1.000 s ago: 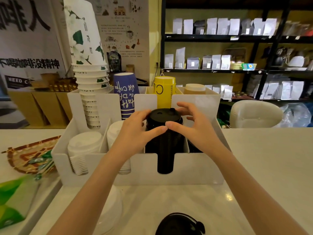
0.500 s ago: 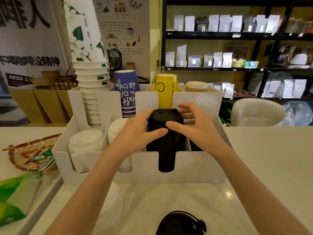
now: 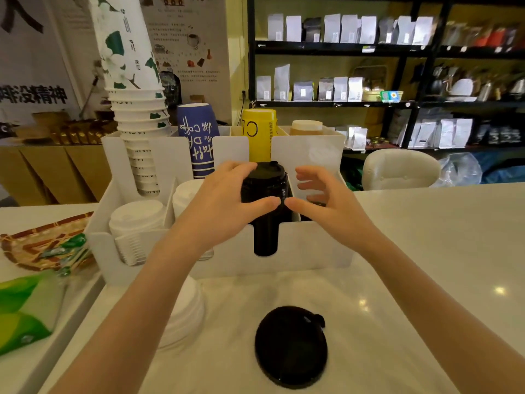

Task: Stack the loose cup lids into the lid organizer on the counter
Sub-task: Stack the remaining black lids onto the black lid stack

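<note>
A tall stack of black lids (image 3: 265, 186) stands in the third front slot of the white lid organizer (image 3: 312, 251). My left hand (image 3: 221, 206) wraps the stack's left side, thumb across its front. My right hand (image 3: 326, 200) is just right of the stack with its fingers spread and off the lids, its thumb tip near my left thumb. White lid stacks (image 3: 136, 220) fill the two left slots. One loose black lid (image 3: 289, 345) lies on the counter near me. A pile of loose white lids (image 3: 184, 317) sits partly hidden under my left forearm.
Stacked paper cups (image 3: 133, 109), a blue cup stack (image 3: 199, 137) and a yellow one (image 3: 258, 132) stand in the organizer's back row. A woven basket (image 3: 34, 245) and a green packet (image 3: 22, 305) lie to the left. White counter (image 3: 426, 251) stretches right.
My right hand's fingers have come off the black stack and spread apart. My left hand still holds the stack. The view has tilted down a little.
</note>
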